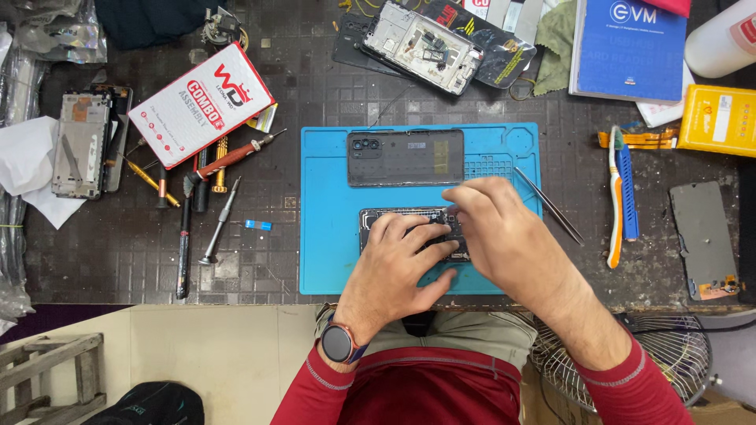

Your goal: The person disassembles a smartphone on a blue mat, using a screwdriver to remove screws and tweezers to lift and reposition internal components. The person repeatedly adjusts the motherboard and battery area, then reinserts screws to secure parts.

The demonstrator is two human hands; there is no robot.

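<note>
An opened phone body lies on the blue work mat, mostly covered by both hands. My left hand rests flat on it, fingers spread over its lower half. My right hand presses its fingertips onto the phone's top right part. Whether the fingers pinch a small piece is hidden. A dark phone back cover with its camera cutout lies just beyond on the mat. Metal tweezers lie at the mat's right edge, next to my right hand.
Screwdrivers and other hand tools lie left of the mat beside a red-and-white box. A stripped phone frame lies at the back, another far left. A toothbrush, blue book and yellow box sit right.
</note>
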